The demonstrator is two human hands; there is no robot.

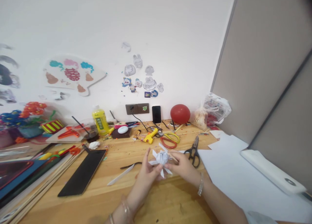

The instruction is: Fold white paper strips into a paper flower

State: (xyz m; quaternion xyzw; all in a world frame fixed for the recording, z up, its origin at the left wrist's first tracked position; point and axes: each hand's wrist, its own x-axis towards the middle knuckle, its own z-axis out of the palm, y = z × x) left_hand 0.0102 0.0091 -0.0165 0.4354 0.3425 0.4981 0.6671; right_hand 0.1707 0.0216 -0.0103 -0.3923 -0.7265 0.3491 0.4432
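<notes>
Between both hands is a white ball woven from paper strips (162, 157), with loose strip ends sticking out around it. My left hand (149, 167) grips its left side, thumb at the lower front and a finger raised. On the right, my right hand (181, 164) pinches it with thumb and fingers, a thin tan stick-like thing showing by the fingers. A loose white paper strip (120, 175) lies on the table left of my left hand, near a thin black cord (130, 166). Black-handled scissors (193, 152) rest just beyond my right hand.
White paper sheets (226, 165) cover the table's right side, with a long white device (273, 172) on them. A black tablet-like slab (84, 173) lies left. Farther back are a yellow glue gun (151, 136), red-and-yellow-handled scissors (170, 140), a red balloon (180, 114) and a yellow bottle (100, 121).
</notes>
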